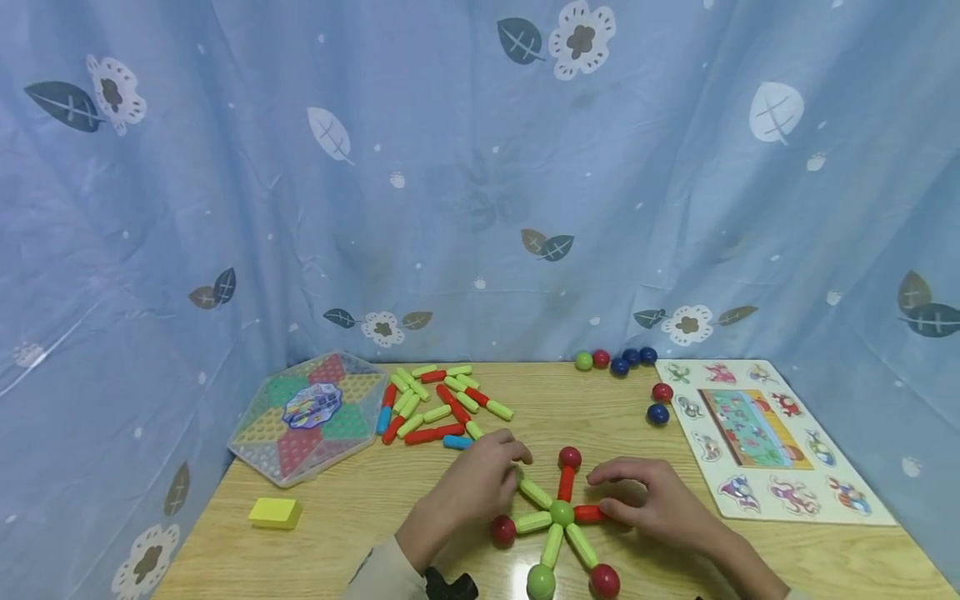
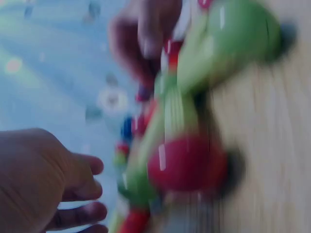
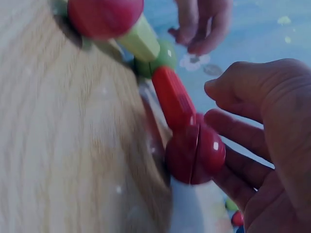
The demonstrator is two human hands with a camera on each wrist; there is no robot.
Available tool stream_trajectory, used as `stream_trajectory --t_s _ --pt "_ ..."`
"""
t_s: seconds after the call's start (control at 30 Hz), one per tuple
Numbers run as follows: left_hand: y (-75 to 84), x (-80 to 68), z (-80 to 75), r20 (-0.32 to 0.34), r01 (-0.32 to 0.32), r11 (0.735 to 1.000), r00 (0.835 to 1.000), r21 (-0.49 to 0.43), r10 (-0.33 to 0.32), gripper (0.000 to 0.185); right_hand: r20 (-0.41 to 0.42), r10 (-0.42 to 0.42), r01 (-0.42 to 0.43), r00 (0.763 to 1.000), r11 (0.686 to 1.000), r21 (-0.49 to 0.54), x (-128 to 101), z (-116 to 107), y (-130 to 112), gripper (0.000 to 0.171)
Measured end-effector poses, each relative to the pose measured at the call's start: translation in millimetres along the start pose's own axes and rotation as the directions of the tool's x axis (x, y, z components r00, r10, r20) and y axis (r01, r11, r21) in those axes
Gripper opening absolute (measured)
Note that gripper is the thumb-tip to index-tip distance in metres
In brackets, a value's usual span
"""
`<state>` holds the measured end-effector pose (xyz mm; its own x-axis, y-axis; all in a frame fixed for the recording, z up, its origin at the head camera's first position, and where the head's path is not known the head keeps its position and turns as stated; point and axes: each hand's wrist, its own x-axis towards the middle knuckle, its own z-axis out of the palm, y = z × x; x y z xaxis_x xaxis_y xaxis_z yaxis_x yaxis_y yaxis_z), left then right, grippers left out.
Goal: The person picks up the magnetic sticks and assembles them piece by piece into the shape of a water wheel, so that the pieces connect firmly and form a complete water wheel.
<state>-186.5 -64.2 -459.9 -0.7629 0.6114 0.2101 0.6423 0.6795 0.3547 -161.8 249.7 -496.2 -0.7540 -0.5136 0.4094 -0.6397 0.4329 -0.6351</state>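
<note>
L hand [image 1: 480, 479] – fingers loosely bent – is at far left of stick star [image 1: 562, 513]; R hand [image 1: 656, 504], loosely spread, beside its right red ball [image 3: 194, 153] – touching, can't tell.

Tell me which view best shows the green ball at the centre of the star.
The head view: the green ball appears clearly from above, rods fanning around it. The right wrist view shows it partly behind rods; the left wrist view, only a blurred part.
</note>
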Motion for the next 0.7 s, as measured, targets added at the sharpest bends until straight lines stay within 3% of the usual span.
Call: stream_trajectory --t_s 0.1,0.2,0.3,0.4,0.47,0.53,0.63,0.7 --pt "-26.0 -8.3 -0.4 -0.011 0.071 0.997 0.997 0.0 -0.071 0.029 0.035 -0.061 0.061 0.998 0.998 0.0 4.8 4.6 -7.2 0.024" --pt "-43.9 -13.9 4.6 0.006 0.062 0.998 0.998 0.012 -0.062 0.029 0.076 -0.066 0.062 0.995 0.997 0.053 7.9 11.5 -13.7 0.024" --pt "-52.3 -15.3 11.6 0.018 0.039 0.999 0.999 -0.008 -0.039 0.024 0.115 -0.027 0.016 0.993 0.995 0.098 8.1 18.0 -18.6 0.023" --pt "-55.9 -15.2 16.3 0.007 0.056 0.998 0.998 -0.022 -0.056 0.019 0.126 -0.003 -0.008 0.992 0.996 0.09 8.1 21.1 -20.9 0.023" --pt "-57.2 -14.7 18.3 -0.003 0.079 0.997 0.997 -0.021 -0.079 0.018 0.072 -0.028 0.028 0.997 1.0 -0.004 8.3 16.1 -17.9 0.024" --pt "-58.0 -14.2 19.7 -0.012 0.097 0.995 0.995 -0.014 -0.097 0.019 -0.035 -0.026 0.021 0.999 0.987 -0.157 8.4 3.0 -11.7 0.025" --pt "-58.8 -13.8 21.9 -0.029 0.108 0.994 0.994 0.008 -0.108 0.02 -0.242 0.04 -0.138 0.97 0.905 -0.404 5.7 -27.0 4.3 0.026" --pt "-59.1 -13.9 23.3 -0.04 0.116 0.993 0.992 0.014 -0.115 0.018 -0.315 0.167 -0.304 0.934 0.834 -0.46 0.9 -46.8 15.8 0.026"
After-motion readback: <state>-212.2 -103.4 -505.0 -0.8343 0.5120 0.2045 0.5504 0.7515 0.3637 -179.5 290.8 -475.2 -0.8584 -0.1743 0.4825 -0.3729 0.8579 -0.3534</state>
